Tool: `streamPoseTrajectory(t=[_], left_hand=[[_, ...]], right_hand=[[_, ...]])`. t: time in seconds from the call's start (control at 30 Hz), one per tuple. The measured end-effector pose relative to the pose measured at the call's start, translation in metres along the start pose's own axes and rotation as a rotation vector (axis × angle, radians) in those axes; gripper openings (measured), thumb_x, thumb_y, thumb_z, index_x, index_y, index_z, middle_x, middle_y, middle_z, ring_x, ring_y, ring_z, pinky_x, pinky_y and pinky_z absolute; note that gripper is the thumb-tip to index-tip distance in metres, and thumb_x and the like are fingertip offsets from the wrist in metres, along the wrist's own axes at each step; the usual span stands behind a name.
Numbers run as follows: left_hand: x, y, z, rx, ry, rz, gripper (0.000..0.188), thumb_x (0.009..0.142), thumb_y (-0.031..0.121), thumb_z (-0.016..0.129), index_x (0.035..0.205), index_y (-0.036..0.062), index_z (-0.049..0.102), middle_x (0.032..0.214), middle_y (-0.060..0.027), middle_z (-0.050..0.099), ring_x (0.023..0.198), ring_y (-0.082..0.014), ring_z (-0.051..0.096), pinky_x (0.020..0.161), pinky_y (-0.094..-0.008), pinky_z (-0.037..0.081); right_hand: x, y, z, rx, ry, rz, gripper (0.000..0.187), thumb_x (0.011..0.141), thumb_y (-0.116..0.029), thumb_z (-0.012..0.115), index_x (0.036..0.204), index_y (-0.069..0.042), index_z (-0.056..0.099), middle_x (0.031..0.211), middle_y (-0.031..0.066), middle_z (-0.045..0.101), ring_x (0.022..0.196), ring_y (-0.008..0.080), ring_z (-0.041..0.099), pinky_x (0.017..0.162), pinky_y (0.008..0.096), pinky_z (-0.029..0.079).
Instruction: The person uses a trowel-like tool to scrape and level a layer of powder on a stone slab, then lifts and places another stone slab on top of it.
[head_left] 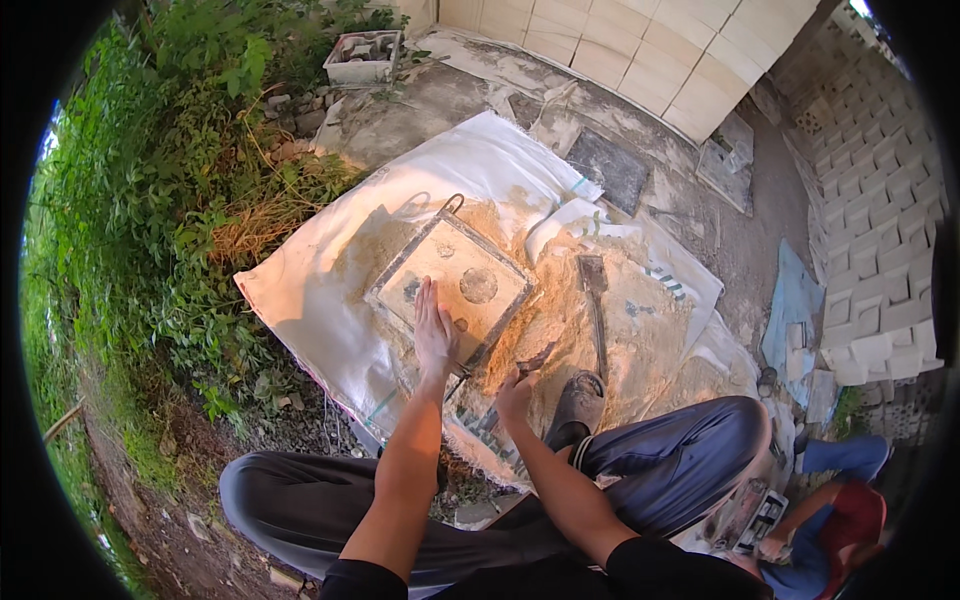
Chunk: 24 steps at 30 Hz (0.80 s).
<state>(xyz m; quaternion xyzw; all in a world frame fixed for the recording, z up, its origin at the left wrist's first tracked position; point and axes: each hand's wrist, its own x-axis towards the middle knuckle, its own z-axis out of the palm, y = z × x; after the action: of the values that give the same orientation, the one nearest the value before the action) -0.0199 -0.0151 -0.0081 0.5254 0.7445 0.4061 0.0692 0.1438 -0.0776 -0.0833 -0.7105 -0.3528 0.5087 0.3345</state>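
Note:
A square metal-edged frame (503, 331), packed level with tan sand (440, 262), lies in front of me; round dark marks show in its surface and a wire loop handle (455, 203) sticks out at its far corner. My left hand (433, 325) rests on the packed sand near the frame's near-left side, fingers stretched out flat. To the right of the frame, my right hand (514, 397) is closed around a small trowel (537, 358), its blade pointing to the upper right over loose sand. The trowel's handle is mostly hidden by the fingers.
A long-handled tool with a flat head (592, 272) lies in the sand beside my shoe (580, 402). White woven sacking (330, 265) spreads beneath. Plants border the left; stacked pale blocks (870, 230) stand right. Another person's hand (772, 547) is at a metal box (757, 520), lower right.

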Motion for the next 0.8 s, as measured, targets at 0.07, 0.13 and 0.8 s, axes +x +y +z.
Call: streamPoseTrajectory(t=[0.07,0.13,0.8], left_hand=[[0.005,0.022,0.008,-0.193,0.069,0.008,0.046,0.097,0.023,0.028,0.135,-0.0001,0.038,0.142,-0.0172,0.036,0.132,-0.0347,0.033,0.111,-0.041,0.023],[0.001,0.018,0.003,-0.187,0.075,-0.019,0.046,0.098,0.024,0.027,0.135,0.0004,0.038,0.142,-0.0173,0.037,0.131,-0.035,0.034,0.111,-0.0414,0.024],[0.036,0.034,0.068,0.262,-0.318,0.421,0.06,0.094,0.036,0.039,0.139,-0.0032,0.029,0.149,-0.0199,0.02,0.14,-0.031,0.016,0.114,-0.0429,0.012]], right_hand=[[0.028,0.009,-0.015,-0.023,0.102,-0.205,0.039,0.095,-0.02,0.045,0.116,0.009,0.03,0.089,0.0284,0.056,0.082,0.0421,0.057,0.071,0.0453,0.043],[0.02,-0.008,-0.013,-0.15,0.077,-0.42,0.037,0.096,-0.018,0.045,0.12,0.004,0.027,0.074,0.0153,0.051,0.061,0.0266,0.053,0.057,0.0387,0.044],[0.04,-0.203,-0.063,-0.073,-0.155,-0.206,0.041,0.093,-0.035,0.05,0.086,0.004,0.057,0.057,0.0142,0.059,0.048,0.0262,0.059,0.053,0.0362,0.047]])
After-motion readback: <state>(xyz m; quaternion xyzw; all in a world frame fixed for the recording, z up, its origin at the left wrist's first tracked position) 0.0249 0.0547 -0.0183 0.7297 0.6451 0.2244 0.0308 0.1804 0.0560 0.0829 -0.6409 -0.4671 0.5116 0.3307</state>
